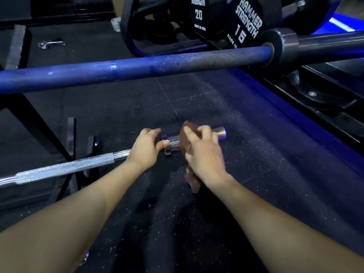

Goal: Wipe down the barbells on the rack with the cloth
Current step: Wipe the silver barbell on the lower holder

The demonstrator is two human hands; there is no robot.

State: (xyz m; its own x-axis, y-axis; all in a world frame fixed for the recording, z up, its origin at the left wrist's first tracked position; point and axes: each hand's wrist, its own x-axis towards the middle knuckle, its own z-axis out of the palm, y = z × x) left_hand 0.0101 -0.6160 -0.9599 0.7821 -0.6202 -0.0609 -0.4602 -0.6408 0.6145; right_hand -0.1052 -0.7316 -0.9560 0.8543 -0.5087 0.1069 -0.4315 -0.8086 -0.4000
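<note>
Black speckled rubber flooring (226, 107) runs under everything I'm looking down on, dusted with pale flecks. Low and close to me, the chrome barbell (65, 167) lies with its long axis running from lower left up to the right, ending in a bare sleeve tip beyond my hands. My right hand (203, 152) curls around the brown cloth (187, 134), which is wrapped over the sleeve, a tail of fabric hanging below the wrist. My left hand (146, 144) grips the bar just inboard, at the collar (166, 146), fingers closed round it to steady it. The two hands sit close together but apart, right nearer the free end. From here I judge the wipe runs along that axis: out toward the tip or back over the knurling to the left, which looks unwiped. Beyond, higher up, the blue barbell (137, 67) crosses the view nearly parallel, its shaft chalky, well apart from both hands. Behind it sit dumbbells (248, 22) marked 20 and 15.
</note>
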